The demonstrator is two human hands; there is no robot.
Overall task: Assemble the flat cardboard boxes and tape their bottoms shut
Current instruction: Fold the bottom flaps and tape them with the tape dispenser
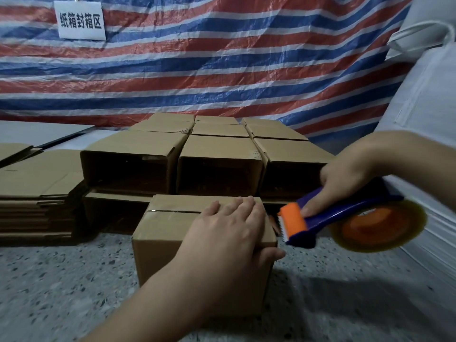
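Note:
A small cardboard box stands on the speckled floor in front of me, flaps closed on top with a strip of clear tape along the seam. My left hand rests flat on the box's top, fingers straight, thumb down over the right edge. My right hand grips the blue handle of a tape dispenser just right of the box. The dispenser's orange roller and toothed blade point at the box's right side, close to it. Its roll of yellowish tape sits at the far right.
Several assembled boxes lie stacked in rows behind, open ends facing me. A pile of flat cardboard blanks lies at the left. A striped tarpaulin with a paper sign hangs behind. White sacks stand at the right.

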